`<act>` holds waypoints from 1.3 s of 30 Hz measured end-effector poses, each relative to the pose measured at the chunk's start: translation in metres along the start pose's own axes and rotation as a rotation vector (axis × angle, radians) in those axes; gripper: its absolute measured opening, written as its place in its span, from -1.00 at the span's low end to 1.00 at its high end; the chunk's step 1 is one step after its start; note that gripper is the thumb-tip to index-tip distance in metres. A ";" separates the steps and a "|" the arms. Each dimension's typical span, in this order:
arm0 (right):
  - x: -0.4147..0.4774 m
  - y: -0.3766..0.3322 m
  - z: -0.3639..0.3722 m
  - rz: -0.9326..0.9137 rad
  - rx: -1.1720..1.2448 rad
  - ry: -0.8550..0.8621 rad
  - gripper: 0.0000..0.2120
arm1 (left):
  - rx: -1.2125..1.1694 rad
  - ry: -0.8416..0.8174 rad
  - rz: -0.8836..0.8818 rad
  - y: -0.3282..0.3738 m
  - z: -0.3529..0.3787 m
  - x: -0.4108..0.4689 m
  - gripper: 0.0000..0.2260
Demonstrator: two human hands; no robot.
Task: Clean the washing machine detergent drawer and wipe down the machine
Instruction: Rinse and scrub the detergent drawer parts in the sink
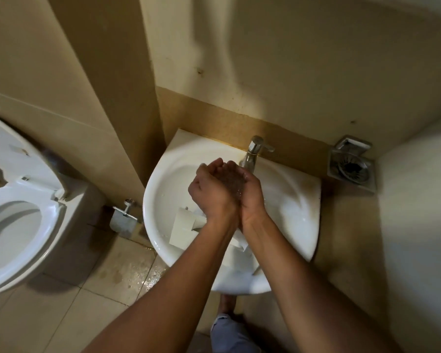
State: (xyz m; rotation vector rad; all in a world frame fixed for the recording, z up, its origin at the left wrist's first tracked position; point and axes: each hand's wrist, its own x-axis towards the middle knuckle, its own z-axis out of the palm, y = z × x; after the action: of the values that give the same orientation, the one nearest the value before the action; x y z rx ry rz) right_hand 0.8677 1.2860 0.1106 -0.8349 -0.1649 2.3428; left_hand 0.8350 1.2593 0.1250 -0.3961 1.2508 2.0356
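My left hand [209,191] and my right hand [251,193] are pressed side by side, cupped palms up under the chrome tap [255,151], with water pooled in them. Neither hand holds any object. Below my wrists, a white plastic detergent drawer [185,228] lies in the white sink [293,200], partly hidden by my forearms. The washing machine is not in view.
A toilet [18,220] with its lid up stands at the left. A metal paper holder [124,219] hangs on the wall between toilet and sink. A square metal fixture [351,165] sits on the wall right of the tap. The tiled floor [148,273] below the sink is wet.
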 end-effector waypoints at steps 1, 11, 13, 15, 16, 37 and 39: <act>-0.012 0.005 0.007 -0.023 0.034 -0.004 -0.77 | 0.016 -0.021 -0.008 0.007 -0.004 -0.007 -0.67; -0.060 0.082 0.001 -0.032 0.020 0.339 -0.72 | 0.235 0.018 -0.231 0.038 -0.081 -0.028 -0.75; -0.061 0.087 0.008 -0.036 -0.025 0.343 -0.72 | 0.199 0.020 -0.250 0.045 -0.085 -0.025 -0.71; -0.062 0.090 0.014 -0.037 -0.105 0.379 -0.71 | 0.179 0.050 -0.279 0.049 -0.090 -0.024 -0.69; -0.063 0.093 0.013 -0.042 -0.168 0.408 -0.71 | 0.200 0.066 -0.300 0.049 -0.095 -0.025 -0.73; -0.066 -0.002 -0.034 -0.248 -0.392 0.520 -0.85 | 0.711 -0.286 -0.130 -0.022 -0.031 -0.058 -0.76; -0.044 -0.014 -0.027 -0.114 -0.293 0.466 -0.80 | 0.682 -0.207 -0.171 -0.023 -0.017 -0.038 -0.77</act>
State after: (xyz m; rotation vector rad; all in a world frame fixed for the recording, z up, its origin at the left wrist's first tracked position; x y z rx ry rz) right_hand 0.9176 1.2683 0.1166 -1.4486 -0.3501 1.9823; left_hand 0.8762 1.2360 0.1239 0.0334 1.6119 1.3557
